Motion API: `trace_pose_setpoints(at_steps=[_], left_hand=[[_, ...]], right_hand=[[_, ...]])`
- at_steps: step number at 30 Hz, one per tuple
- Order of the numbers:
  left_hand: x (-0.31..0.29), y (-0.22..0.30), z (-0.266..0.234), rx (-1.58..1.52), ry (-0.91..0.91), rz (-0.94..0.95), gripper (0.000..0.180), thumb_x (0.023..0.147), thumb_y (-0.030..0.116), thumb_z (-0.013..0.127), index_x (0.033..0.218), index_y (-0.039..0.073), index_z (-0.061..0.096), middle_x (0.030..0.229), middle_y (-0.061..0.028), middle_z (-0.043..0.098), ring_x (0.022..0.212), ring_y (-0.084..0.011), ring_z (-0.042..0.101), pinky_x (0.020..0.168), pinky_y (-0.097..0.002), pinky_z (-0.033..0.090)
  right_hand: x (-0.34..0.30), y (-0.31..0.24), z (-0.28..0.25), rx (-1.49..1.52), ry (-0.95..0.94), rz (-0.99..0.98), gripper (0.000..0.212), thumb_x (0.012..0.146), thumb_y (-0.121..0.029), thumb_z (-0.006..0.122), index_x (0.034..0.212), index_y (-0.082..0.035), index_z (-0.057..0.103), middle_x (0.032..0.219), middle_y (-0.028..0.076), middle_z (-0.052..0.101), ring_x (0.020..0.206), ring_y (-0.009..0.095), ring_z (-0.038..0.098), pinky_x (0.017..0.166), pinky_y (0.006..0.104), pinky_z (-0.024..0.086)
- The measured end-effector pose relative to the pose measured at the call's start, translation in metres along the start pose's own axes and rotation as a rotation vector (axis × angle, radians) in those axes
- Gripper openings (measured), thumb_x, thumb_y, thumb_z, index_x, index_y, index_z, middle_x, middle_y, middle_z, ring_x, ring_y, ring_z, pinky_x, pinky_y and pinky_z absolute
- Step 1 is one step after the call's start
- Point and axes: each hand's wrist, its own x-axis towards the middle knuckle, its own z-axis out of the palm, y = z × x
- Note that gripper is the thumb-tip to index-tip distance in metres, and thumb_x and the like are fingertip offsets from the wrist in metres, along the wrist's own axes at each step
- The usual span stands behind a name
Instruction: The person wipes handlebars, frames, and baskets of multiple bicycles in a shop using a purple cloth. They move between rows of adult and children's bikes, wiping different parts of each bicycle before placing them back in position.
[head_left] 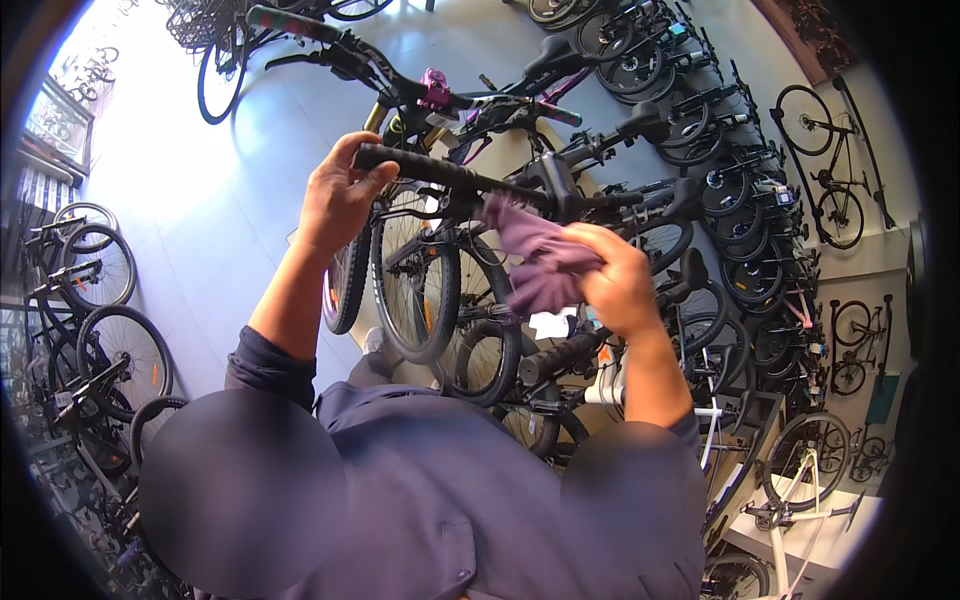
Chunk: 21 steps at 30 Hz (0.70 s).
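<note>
My left hand [338, 200] is closed round the outer end of a black handlebar grip [425, 167], thumb and fingers on either side of it. In my right hand [615, 278] a crumpled purple cloth [540, 258] is bunched up, its loose end reaching toward the middle of the same handlebar. The cloth's edge is a little blurred, and whether it touches the bar I cannot tell. Below the bar stands the bicycle's front tyre [447, 290]. Just beyond is another bicycle's handlebar with a pink clamp [434, 90] near its middle.
Bicycles stand closely packed, with a black saddle [553, 57] beyond my hands and another handlebar grip [560, 357] close below the cloth. Wheels [125, 360] line the left side. A white bicycle frame [800, 497] is at the lower right, and a bicycle [830, 165] hangs on the right wall.
</note>
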Motion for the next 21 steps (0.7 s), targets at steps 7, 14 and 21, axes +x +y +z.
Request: trace_pose_setpoints(at_steps=[7, 14, 21], left_hand=[[-0.056, 0.018, 0.029, 0.168, 0.516, 0.285, 0.070, 0.091, 0.014, 0.075, 0.150, -0.001, 0.042, 0.157, -0.0187, 0.040, 0.111, -0.0240, 0.058, 0.081, -0.0325, 0.052], [-0.163, 0.071, 0.099, -0.196, -0.497, 0.337, 0.091, 0.077, 0.013, 0.086, 0.155, 0.005, 0.038, 0.158, -0.0208, 0.039, 0.115, -0.0308, 0.064, 0.088, -0.0389, 0.056], [-0.175, 0.077, 0.134, -0.055, -0.767, 0.201, 0.058, 0.089, 0.021, 0.080, 0.136, -0.002, 0.057, 0.111, -0.0211, 0.070, 0.091, -0.0280, 0.071, 0.081, -0.0369, 0.057]], right_hand=[[-0.114, 0.030, -0.032, -0.343, -0.135, 0.468, 0.032, 0.087, -0.003, 0.059, 0.115, 0.003, 0.071, 0.112, 0.022, 0.072, 0.106, 0.040, 0.070, 0.097, 0.0410, 0.054], [-0.155, 0.000, -0.027, 0.352, 0.200, 0.518, 0.036, 0.092, 0.009, 0.057, 0.125, 0.002, 0.067, 0.116, 0.010, 0.073, 0.103, 0.015, 0.069, 0.092, 0.0300, 0.054], [-0.191, -0.021, 0.020, -0.309, 0.103, 0.466, 0.032, 0.087, -0.005, 0.070, 0.118, -0.001, 0.065, 0.114, 0.018, 0.070, 0.109, 0.030, 0.069, 0.093, 0.0395, 0.053]])
